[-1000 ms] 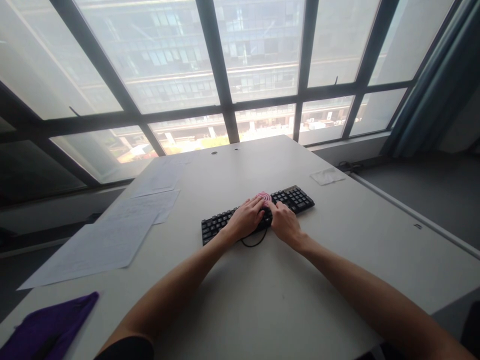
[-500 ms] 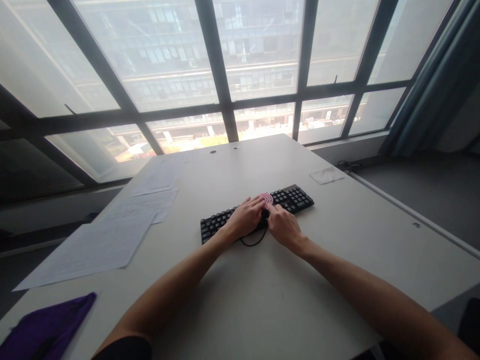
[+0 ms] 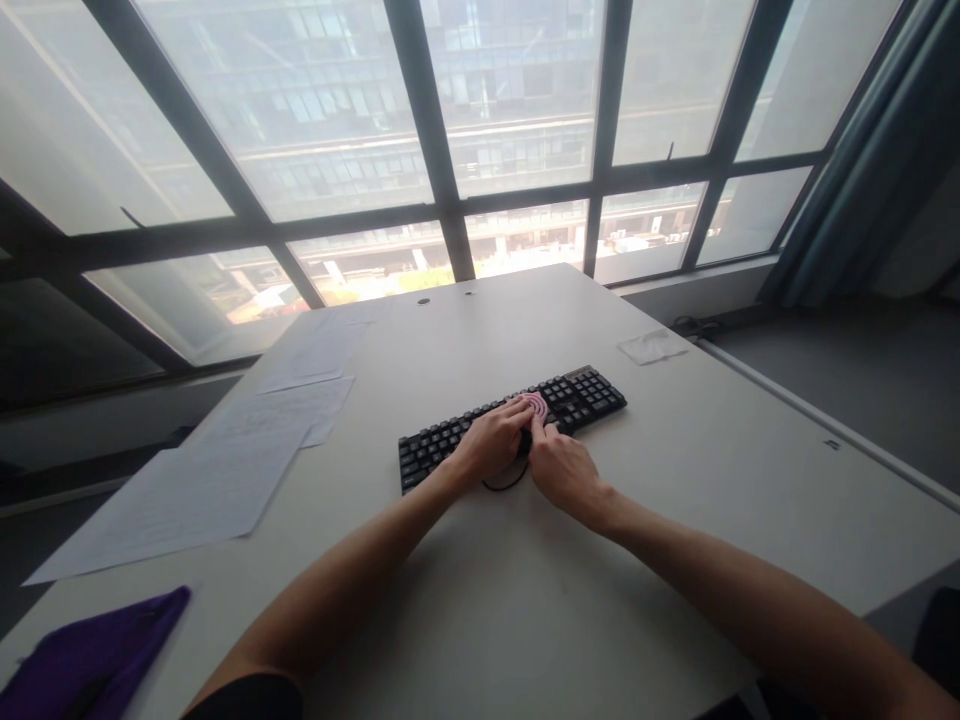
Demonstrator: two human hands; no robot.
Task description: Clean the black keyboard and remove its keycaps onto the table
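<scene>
A black keyboard (image 3: 431, 450) lies at a slant on the white table. Over its middle is a small pink disc (image 3: 537, 405) marked with rings, its exact kind too small to make out. From the left, my left hand (image 3: 491, 440) reaches across the keys, its fingers closed together on the disc's near-left edge. My right hand (image 3: 564, 465) pinches the disc's lower edge, index finger forward and the other fingers curled. Both hands nearly touch. Part of the disc and the keys below are covered by the fingers. A black cable (image 3: 506, 487) loops out in front of the keyboard.
Printed paper sheets (image 3: 195, 490) lie along the table's left side, with a purple cloth-like item (image 3: 97, 650) at the near left corner. A thin whitish sheet (image 3: 651, 347) rests near the right edge. Large windows (image 3: 517, 100) stand behind the white table (image 3: 480, 620).
My right hand has shifted slightly left, closer to my left hand. The pink disc has turned, and less of its round face shows. The keyboard stays in place.
</scene>
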